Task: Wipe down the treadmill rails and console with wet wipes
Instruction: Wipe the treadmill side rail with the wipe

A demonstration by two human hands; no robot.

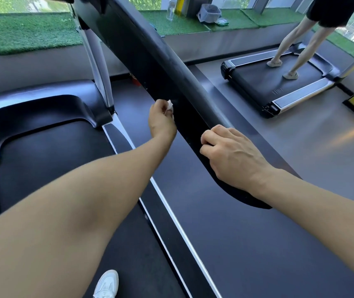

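A black treadmill rail (pixel 171 67) slants across the belt (pixel 49 164). A second treadmill (pixel 279 82), its belt lettering unreadable, carries another person's legs (pixel 288 46). The right hand (pixel 234 155) curls over the rail; the left hand (pixel 161 119) pinches a white wet wipe (pixel 170 104) against its inner side.

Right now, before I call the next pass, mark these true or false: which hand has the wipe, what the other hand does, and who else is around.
1. The left hand pinches the wet wipe against the black rail. True.
2. The right hand hangs free of the rail. False: its fingers curl over the rail's edge.
3. A person stands on the second treadmill. True.
4. The wipe is at the rail's near end. False: it is farther up than the right hand.
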